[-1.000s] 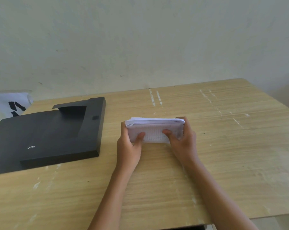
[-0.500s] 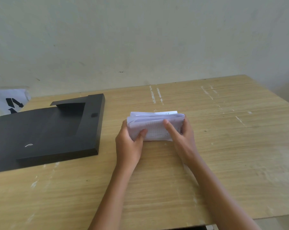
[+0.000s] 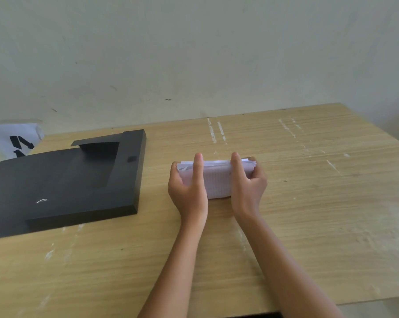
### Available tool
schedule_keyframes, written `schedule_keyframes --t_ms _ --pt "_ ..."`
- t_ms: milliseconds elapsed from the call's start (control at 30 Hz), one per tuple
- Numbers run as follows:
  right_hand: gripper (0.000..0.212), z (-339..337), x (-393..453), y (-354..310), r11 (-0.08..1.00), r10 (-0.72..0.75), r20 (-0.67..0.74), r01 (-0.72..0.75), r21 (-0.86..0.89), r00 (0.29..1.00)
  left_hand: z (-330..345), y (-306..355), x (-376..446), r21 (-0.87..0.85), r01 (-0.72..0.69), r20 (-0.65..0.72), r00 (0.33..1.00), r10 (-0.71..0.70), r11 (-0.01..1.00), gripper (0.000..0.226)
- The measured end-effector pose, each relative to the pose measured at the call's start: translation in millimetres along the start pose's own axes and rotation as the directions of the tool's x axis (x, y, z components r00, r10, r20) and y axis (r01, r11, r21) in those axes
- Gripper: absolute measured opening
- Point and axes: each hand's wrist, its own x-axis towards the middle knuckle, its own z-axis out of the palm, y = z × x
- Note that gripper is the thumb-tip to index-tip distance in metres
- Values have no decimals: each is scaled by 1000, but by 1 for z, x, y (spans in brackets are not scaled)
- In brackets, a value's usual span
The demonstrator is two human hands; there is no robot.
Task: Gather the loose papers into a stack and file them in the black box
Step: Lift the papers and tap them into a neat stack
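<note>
A stack of white papers (image 3: 218, 180) stands on its edge on the wooden table (image 3: 320, 203), near the middle. My left hand (image 3: 189, 187) grips its left end with the thumb laid up over the near face. My right hand (image 3: 247, 184) grips the right end the same way, fingers wrapped behind. The top edges of the sheets are slightly uneven. The black box (image 3: 63, 180) lies flat and open on the table to the left of the stack, about a hand's width from my left hand.
A pale wall runs behind the table's far edge. A white sheet with black arrow marks (image 3: 15, 138) shows past the table's left corner. The table's near edge and right edge are in view.
Both thumbs have slid up over the near face of the stack to its top edge. The stack stays upright in the same spot.
</note>
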Motion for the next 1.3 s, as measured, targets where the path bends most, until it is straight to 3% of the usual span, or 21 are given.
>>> schedule_keyframes --t_ms 133,200,300,433,500,600,733,833,933,1100,1300 --pt "29 0 -5 -3 990 -138 64 140 -29 988 2 -7 0 -22 -114 -118 987 111 993 20" --pt "35 -4 -5 -3 981 -181 197 191 -34 964 -4 -13 4 -20 -145 -45 989 144 989 20" --pt "35 -17 2 -2 974 -158 368 205 -94 916 -17 -17 10 45 -164 171 973 154 985 48" --pt "63 -31 7 -1 942 -107 467 240 -234 878 -26 -18 14 146 -205 320 936 150 968 70" --pt "67 -32 12 -1 915 -89 463 256 -311 882 -29 -17 15 184 -208 354 926 133 961 67" --pt "48 -34 19 -1 909 -75 430 239 -341 900 -34 -17 19 242 -213 326 937 127 947 56" --pt "39 -30 19 -1 930 -110 372 227 -288 922 -34 -18 21 116 -98 244 967 67 988 33" --pt "46 -25 13 0 932 -171 321 259 -254 931 -35 -18 21 74 -17 274 962 -4 997 22" --pt "50 -26 11 3 927 -217 273 286 -242 937 -34 -19 21 55 -83 277 959 65 995 24" --pt "44 -35 18 7 914 -151 342 263 -310 927 -35 -15 20 14 -147 249 958 139 989 27" --pt "47 -38 22 12 910 -125 296 228 -346 947 -34 -28 24 260 -81 352 936 -17 962 15"
